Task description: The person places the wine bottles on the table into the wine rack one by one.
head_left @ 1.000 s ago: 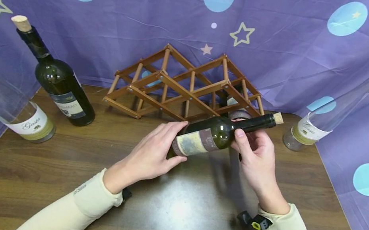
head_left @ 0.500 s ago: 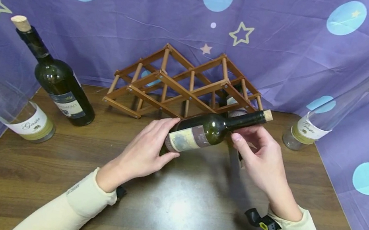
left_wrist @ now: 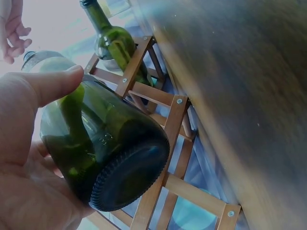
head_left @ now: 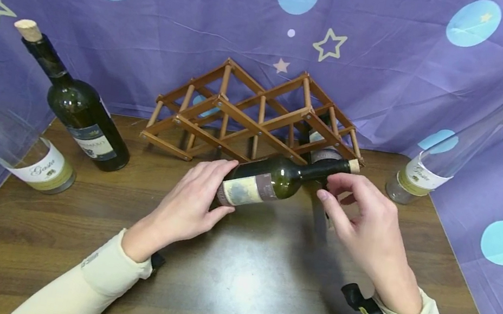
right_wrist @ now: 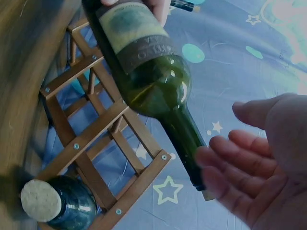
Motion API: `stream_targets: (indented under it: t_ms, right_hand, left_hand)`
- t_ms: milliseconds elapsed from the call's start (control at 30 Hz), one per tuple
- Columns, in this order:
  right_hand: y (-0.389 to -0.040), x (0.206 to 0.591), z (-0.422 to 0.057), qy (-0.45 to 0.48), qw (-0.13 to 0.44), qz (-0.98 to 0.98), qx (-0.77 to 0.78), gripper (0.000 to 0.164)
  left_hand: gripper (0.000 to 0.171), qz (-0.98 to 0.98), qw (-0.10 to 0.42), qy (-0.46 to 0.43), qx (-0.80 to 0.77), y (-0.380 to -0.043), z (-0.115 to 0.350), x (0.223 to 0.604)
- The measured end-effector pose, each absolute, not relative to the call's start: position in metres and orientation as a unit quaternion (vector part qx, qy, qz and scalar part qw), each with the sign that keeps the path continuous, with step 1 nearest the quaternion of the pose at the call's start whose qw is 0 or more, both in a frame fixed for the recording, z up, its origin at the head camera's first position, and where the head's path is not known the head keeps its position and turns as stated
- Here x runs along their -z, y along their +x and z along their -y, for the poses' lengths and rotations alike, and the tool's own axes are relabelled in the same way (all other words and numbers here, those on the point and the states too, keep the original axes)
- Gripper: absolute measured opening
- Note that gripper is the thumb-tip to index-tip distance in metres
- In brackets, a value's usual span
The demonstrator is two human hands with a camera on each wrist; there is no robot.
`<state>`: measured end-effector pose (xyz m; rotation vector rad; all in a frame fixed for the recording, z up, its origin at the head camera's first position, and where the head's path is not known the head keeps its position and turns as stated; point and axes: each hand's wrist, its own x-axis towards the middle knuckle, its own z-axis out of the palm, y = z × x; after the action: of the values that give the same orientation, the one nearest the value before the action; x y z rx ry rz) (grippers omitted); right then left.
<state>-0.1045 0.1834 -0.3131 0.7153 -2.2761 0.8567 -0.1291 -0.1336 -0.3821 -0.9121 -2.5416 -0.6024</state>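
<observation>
My left hand (head_left: 190,199) grips the lower body of a dark green wine bottle (head_left: 251,187) with a cream and brown label. The bottle is held in the air, tilted, its corked neck pointing right. In the left wrist view the thumb lies across the glass, near the ribbed base. My right hand (head_left: 369,225) is beside the neck, its fingers loosely bent; in the right wrist view the fingertips (right_wrist: 206,158) are at the neck, and whether they touch is unclear. Behind stands a wooden lattice wine rack (head_left: 307,114). Another corked bottle (head_left: 324,149) lies in its right side, partly hidden.
A dark corked bottle (head_left: 89,120) and a clear bottle (head_left: 44,168) stand at the left of the wooden table (head_left: 229,296). At the right stands another clear corked bottle (head_left: 426,174). A purple patterned cloth (head_left: 194,16) hangs behind and at both sides.
The held bottle has moved left and its neck end has dipped, still in my left hand. My right hand has let go of the neck and moved slightly right.
</observation>
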Motion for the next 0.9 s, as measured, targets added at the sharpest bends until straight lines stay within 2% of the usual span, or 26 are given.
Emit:
stream_targets:
  t_ms: [133, 267, 567, 900]
  right_hand:
    - [-0.108, 0.312, -0.182, 0.329, 0.339, 0.839, -0.269, 0.030]
    - [-0.112, 0.315, -0.180, 0.365, 0.347, 0.836, -0.218, 0.039]
    - [-0.116, 0.335, -0.181, 0.376, 0.272, 0.880, -0.100, 0.055]
    - [-0.117, 0.356, -0.181, 0.390, 0.236, 0.889, -0.045, 0.046]
  left_hand:
    - [0.090, 0.902, 0.188, -0.328, 0.206, -0.127, 0.136, 0.383]
    - [0.088, 0.904, 0.186, -0.330, 0.196, -0.125, 0.138, 0.383]
    - [0.088, 0.910, 0.177, -0.339, 0.161, -0.121, 0.141, 0.386]
    - [0.087, 0.906, 0.170, -0.360, 0.142, -0.117, 0.146, 0.388]
